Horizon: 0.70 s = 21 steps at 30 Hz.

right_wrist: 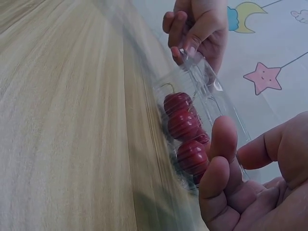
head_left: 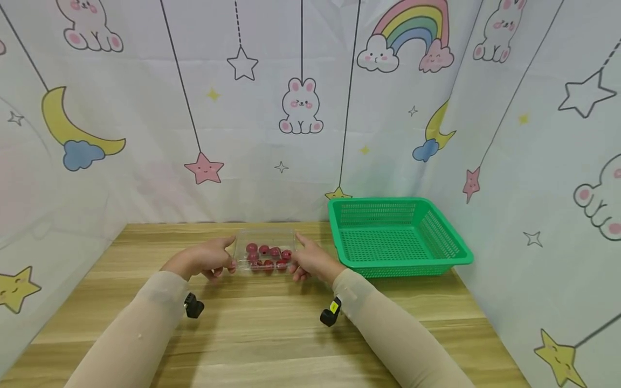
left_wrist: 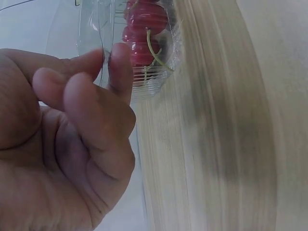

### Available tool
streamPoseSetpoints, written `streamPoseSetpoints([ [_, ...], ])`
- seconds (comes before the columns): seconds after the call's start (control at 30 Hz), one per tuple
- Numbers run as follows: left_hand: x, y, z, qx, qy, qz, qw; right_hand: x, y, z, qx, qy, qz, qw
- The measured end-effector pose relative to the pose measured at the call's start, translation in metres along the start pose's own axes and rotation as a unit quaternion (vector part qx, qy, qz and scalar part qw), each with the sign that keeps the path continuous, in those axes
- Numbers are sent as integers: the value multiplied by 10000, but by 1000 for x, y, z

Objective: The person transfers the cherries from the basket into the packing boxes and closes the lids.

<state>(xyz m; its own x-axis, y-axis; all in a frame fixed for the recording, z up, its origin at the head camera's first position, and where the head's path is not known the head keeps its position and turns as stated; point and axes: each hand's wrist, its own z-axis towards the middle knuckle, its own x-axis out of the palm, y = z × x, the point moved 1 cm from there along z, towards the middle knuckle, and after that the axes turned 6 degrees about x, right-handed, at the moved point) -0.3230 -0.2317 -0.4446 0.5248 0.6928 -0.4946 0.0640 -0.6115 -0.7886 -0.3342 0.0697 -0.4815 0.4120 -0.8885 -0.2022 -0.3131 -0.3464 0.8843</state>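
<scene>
A clear plastic box holds several dark red cherries, some with green stems, at the back middle of the table. At its left end my left hand pinches the plastic edge between thumb and index finger; the other fingers are curled under. My right hand grips the opposite end the same way. In the left wrist view, the thumb and index fingertip meet at the box rim. In the right wrist view, both hands hold the box, with cherries showing through its ribbed side wall.
A green plastic basket with a mesh floor stands right of the box, close to my right forearm. The wood-grain table meets a patterned cloth wall at the back and sides.
</scene>
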Motion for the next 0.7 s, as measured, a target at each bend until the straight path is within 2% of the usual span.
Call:
streamPoseSetpoints([
  [0.17,0,3,2,57,31,-30,10000,1,-1,-1,-84,-174,-234,9995],
  [0.33,2,5,2,30,44,-186,9998,3,0,-3,-136,-648,-907,9937],
  [0.43,2,5,0,42,58,-126,9999,4,3,-5,-127,-885,-1205,9887],
  [0.57,-2,4,-6,41,83,5,10000,-1,15,-10,-234,-1092,-1387,9840],
  [0.7,-9,0,-12,64,26,203,9998,-9,30,-21,-462,-1052,-1333,9844],
])
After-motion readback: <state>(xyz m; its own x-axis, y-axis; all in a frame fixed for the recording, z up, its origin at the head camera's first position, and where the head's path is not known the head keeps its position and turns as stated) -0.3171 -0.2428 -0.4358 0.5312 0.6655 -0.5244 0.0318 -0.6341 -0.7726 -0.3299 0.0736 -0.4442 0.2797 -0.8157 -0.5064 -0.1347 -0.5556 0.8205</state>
